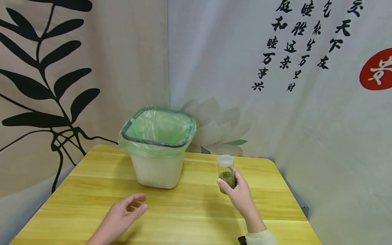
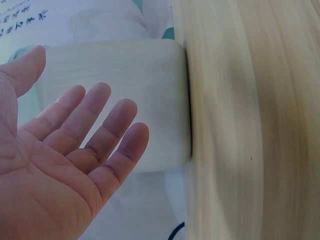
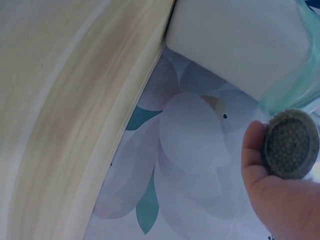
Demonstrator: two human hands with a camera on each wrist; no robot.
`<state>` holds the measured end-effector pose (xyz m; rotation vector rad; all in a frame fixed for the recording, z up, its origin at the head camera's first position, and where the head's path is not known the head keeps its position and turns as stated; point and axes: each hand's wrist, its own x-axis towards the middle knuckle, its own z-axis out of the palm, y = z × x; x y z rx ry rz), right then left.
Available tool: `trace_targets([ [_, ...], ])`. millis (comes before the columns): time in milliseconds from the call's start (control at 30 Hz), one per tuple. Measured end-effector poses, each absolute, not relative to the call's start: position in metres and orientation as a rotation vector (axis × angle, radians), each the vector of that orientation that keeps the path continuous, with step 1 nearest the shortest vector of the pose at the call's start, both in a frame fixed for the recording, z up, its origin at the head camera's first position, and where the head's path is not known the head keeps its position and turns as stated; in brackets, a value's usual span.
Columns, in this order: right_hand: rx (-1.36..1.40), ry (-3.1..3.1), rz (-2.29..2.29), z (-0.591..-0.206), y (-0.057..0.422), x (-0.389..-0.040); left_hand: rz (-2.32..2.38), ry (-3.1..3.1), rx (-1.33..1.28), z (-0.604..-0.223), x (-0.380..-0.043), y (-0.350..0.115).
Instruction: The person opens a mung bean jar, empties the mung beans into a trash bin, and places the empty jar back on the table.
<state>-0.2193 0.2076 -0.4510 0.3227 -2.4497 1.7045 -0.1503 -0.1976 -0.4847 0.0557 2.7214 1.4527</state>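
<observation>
head view: one jar [image 1: 226,173], one bin [image 1: 157,147], one table [image 1: 190,217] and two hands are showing. the right hand [image 1: 237,194] is grasping the jar, fingers curling round its lower part, and is holding it upright above the table's right half, well short of the right edge. the jar is clear, with a pale lid on top and green grains filling its bottom part. the left hand [image 1: 124,212] is hovering released over the table's near left part, fingers loosely spread, gripping nothing. the bin is standing toward the far edge, left of the jar and apart from it, with one green bag lining its rim. bare wood is lying between the two hands and in front of the bin.

left wrist view: one hand, the left hand [image 2: 60,165], is lying open with palm up and fingers straight. the bin [image 2: 145,100] is sitting just beyond the fingertips, not touching them, standing on the table [image 2: 250,120].

right wrist view: the right hand [image 3: 277,195] is gripping the jar [image 3: 291,144], whose round base is facing the camera with grains showing through. the bin [image 3: 240,40] is standing apart from it on the table [image 3: 65,110].
</observation>
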Motion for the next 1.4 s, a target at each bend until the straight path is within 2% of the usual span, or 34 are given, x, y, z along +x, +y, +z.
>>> trace_targets([
  [667, 0.275, -2.506, 1.759, -0.459, 0.186, -0.196, 1.457, 2.680, 0.106, -0.480, -0.145, -0.188],
  [1400, 0.379, -2.626, 1.700, -0.465, 0.175, -0.186, 1.501, 2.646, 0.205, -0.477, -0.143, -0.183],
])
